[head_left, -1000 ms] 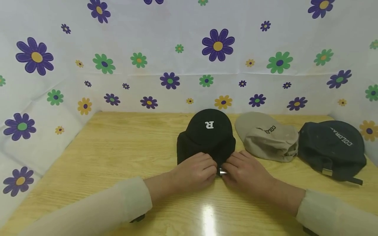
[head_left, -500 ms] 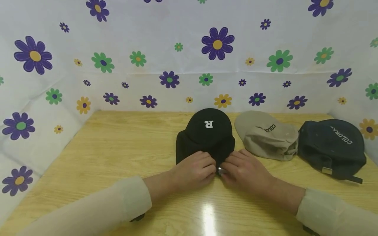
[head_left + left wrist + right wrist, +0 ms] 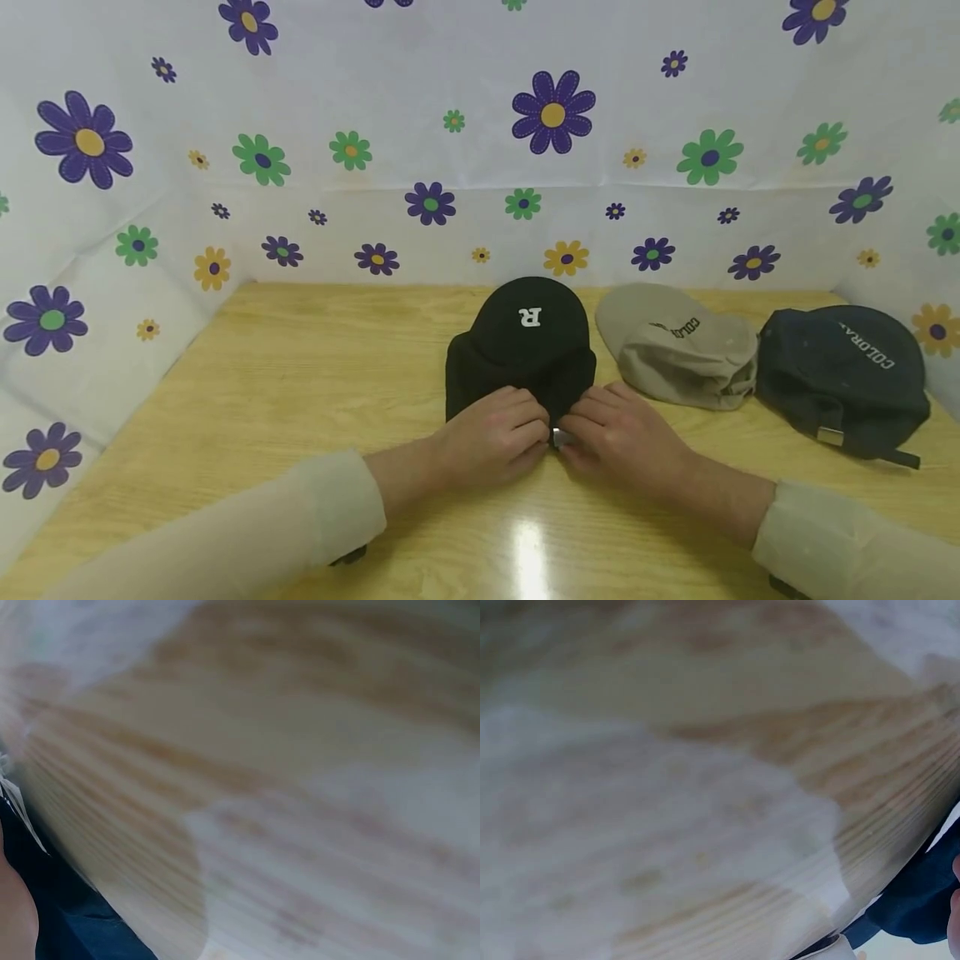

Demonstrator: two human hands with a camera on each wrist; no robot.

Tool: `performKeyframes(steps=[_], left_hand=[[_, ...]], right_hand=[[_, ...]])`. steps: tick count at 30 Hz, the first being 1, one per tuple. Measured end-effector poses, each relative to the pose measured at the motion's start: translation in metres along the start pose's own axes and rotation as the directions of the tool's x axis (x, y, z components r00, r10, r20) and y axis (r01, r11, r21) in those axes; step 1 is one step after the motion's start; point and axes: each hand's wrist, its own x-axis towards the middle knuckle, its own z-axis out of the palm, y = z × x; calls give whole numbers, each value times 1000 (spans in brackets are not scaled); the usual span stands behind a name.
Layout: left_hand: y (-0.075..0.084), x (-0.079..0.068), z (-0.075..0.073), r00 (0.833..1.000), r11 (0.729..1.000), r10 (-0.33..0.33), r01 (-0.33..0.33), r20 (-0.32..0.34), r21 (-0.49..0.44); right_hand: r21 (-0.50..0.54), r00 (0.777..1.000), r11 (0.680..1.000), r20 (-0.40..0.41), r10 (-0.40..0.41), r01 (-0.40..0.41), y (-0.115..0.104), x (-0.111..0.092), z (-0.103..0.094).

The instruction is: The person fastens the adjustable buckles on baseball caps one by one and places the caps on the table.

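Observation:
A black baseball cap (image 3: 525, 354) with a white letter R sits on the table in the head view, its strap end toward me. My left hand (image 3: 495, 437) holds the strap at the near edge of the cap with curled fingers. Just right of it, my right hand (image 3: 622, 437) pinches the strap beside a shiny metal buckle (image 3: 562, 437). The fingertips of both hands are mostly hidden under the knuckles. Dark cap fabric (image 3: 82, 922) shows at the lower left of the left wrist view, and dark fabric (image 3: 922, 900) at the lower right of the right wrist view.
To the right of the black cap lies a crumpled beige cap (image 3: 682, 354). Beyond it, a dark navy cap (image 3: 832, 375) has its buckled strap end hanging loose. A flowered white cloth (image 3: 465, 158) surrounds the wooden table (image 3: 315, 358) at the back and sides.
The metal buckle has slid slightly left, toward the left hand. Both hands and the caps stay almost where they were, and the head view has shifted a little.

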Motion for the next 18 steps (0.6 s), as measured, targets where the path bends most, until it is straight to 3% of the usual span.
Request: performKeyframes(steps=[10,18], left_hand=[[2,-1,1,1000,1000,-8,7,-13,-14],[1,-1,0,999,998,-36,35,12,56]], right_hand=[[-16,1000,1000,15,-19,19,-1,-1,0],[-23,1000,1000,20,-21,22,0,-1,0]])
